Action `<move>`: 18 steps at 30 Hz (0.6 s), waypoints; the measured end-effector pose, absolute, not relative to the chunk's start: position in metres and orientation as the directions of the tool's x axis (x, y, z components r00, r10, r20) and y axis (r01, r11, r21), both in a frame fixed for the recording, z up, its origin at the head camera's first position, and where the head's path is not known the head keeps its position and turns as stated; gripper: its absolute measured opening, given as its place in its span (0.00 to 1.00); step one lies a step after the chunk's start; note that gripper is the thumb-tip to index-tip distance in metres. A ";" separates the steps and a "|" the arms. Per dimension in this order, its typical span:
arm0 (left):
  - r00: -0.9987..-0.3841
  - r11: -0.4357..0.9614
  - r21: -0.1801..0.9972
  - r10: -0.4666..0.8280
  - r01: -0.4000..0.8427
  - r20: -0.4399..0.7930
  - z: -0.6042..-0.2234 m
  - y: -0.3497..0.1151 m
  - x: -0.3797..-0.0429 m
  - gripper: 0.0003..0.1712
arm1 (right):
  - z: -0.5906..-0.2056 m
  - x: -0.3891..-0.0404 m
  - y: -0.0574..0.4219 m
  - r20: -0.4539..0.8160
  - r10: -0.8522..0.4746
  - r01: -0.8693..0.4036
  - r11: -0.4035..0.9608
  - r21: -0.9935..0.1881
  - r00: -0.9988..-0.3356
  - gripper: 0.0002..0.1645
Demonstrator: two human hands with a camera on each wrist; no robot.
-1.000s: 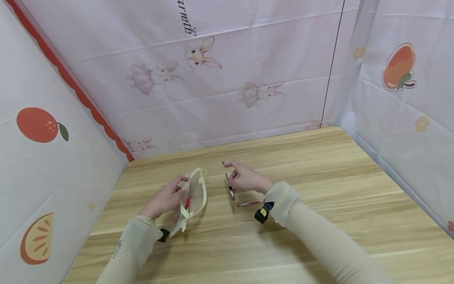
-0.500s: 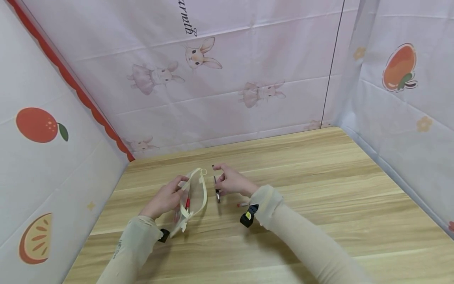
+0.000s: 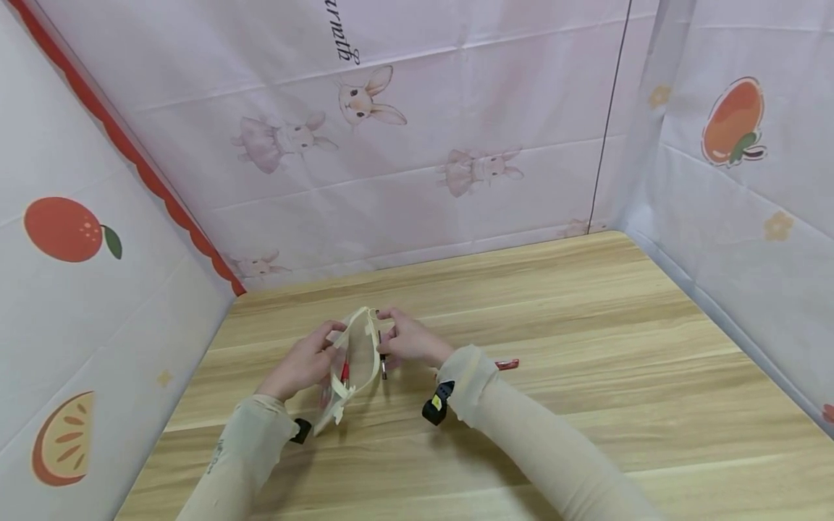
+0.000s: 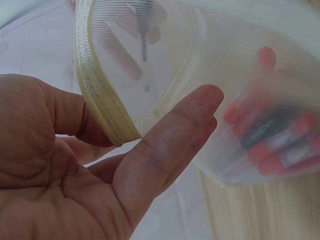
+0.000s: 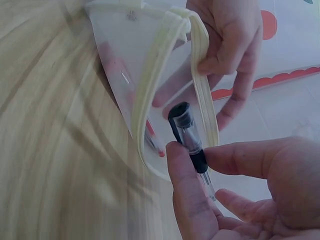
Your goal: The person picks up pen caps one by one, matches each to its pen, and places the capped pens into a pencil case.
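Observation:
My left hand (image 3: pixel 305 365) holds a translucent mesh zip pouch (image 3: pixel 360 344) by its pale yellow zipped rim, thumb on one side and fingers on the other. The pouch's mouth gapes toward my right hand (image 3: pixel 412 341). Between the thumb and a finger of that hand is pinched a black-and-clear pen (image 5: pixel 187 132), right beside the pouch's mouth in the right wrist view. Inside the pouch, several red and black pens (image 4: pixel 272 130) show through the mesh in the left wrist view. Partly hidden behind my right cuff, a red pen (image 3: pixel 507 364) lies on the table.
The wood-grain table (image 3: pixel 554 304) meets a pink curtain with printed rabbits (image 3: pixel 478 170) at the back. White fabric sides with printed fruit (image 3: pixel 65 230) stand left and right. A dark wrist camera (image 3: pixel 435 411) sits under each wrist.
My right hand has moved left with the black pen, from beside the red pen to the pouch's mouth. More of the red pen now shows past my right forearm. My left hand and the pouch stay put.

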State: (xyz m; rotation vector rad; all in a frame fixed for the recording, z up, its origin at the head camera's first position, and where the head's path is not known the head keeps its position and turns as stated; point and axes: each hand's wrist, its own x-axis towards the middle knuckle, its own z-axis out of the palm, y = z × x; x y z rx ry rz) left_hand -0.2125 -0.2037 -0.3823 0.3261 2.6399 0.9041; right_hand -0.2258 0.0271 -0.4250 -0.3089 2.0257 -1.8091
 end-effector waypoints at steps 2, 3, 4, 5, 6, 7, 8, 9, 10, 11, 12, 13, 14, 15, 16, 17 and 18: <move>-0.917 0.765 0.636 0.321 0.104 -0.236 -0.382 -0.204 -0.213 0.25 | -0.426 -0.225 0.023 -0.158 -0.421 0.114 0.127 -0.985 -0.893 0.43; -0.916 0.763 0.638 0.322 0.103 -0.237 -0.382 -0.204 -0.213 0.25 | -0.427 -0.225 0.021 -0.162 -0.419 0.118 0.129 -0.985 -0.893 0.42; -0.916 0.760 0.642 0.323 0.100 -0.239 -0.382 -0.204 -0.213 0.25 | -0.427 -0.225 0.019 -0.165 -0.418 0.120 0.131 -0.984 -0.893 0.42; -0.915 0.758 0.645 0.323 0.097 -0.243 -0.382 -0.204 -0.213 0.25 | -0.427 -0.225 0.018 -0.167 -0.417 0.121 0.134 -0.984 -0.894 0.42; -0.914 0.755 0.649 0.324 0.094 -0.245 -0.382 -0.204 -0.213 0.25 | -0.427 -0.224 0.016 -0.165 -0.415 0.118 0.138 -0.983 -0.895 0.42; -0.913 0.753 0.652 0.324 0.092 -0.246 -0.382 -0.204 -0.213 0.25 | -0.427 -0.223 0.015 -0.164 -0.413 0.115 0.141 -0.983 -0.896 0.43; -0.913 0.753 0.651 0.326 0.093 -0.246 -0.382 -0.204 -0.213 0.25 | -0.426 -0.223 0.013 -0.163 -0.411 0.114 0.142 -0.983 -0.897 0.43; -0.913 0.753 0.651 0.326 0.094 -0.246 -0.382 -0.203 -0.213 0.25 | -0.425 -0.222 0.012 -0.162 -0.409 0.113 0.142 -0.983 -0.898 0.43; -0.912 0.753 0.651 0.328 0.096 -0.245 -0.381 -0.203 -0.213 0.25 | -0.424 -0.221 0.011 -0.163 -0.407 0.113 0.142 -0.983 -0.899 0.43; -0.912 0.753 0.651 0.329 0.097 -0.244 -0.381 -0.203 -0.213 0.25 | -0.423 -0.220 0.009 -0.164 -0.405 0.116 0.140 -0.983 -0.900 0.43; -0.912 0.751 0.653 0.331 0.099 -0.244 -0.381 -0.203 -0.213 0.25 | -0.422 -0.220 0.008 -0.166 -0.402 0.119 0.141 -0.983 -0.901 0.43; -0.911 0.751 0.652 0.333 0.101 -0.243 -0.381 -0.203 -0.213 0.25 | -0.421 -0.219 0.006 -0.169 -0.399 0.121 0.142 -0.982 -0.901 0.43; -0.910 0.750 0.654 0.336 0.102 -0.243 -0.381 -0.203 -0.213 0.25 | -0.420 -0.219 0.004 -0.172 -0.398 0.124 0.143 -0.982 -0.901 0.43; -0.909 0.749 0.654 0.338 0.103 -0.244 -0.381 -0.203 -0.213 0.26 | -0.420 -0.219 0.003 -0.173 -0.396 0.122 0.151 -0.981 -0.902 0.43; -0.908 0.748 0.655 0.341 0.106 -0.243 -0.381 -0.203 -0.213 0.26 | -0.420 -0.219 0.001 -0.175 -0.395 0.122 0.157 -0.980 -0.902 0.43; -0.908 0.747 0.656 0.343 0.109 -0.241 -0.381 -0.204 -0.214 0.26 | -0.419 -0.219 0.000 -0.176 -0.393 0.121 0.163 -0.979 -0.903 0.42; -0.908 0.747 0.656 0.345 0.112 -0.238 -0.381 -0.204 -0.214 0.26 | -0.419 -0.220 -0.002 -0.177 -0.390 0.118 0.171 -0.978 -0.904 0.42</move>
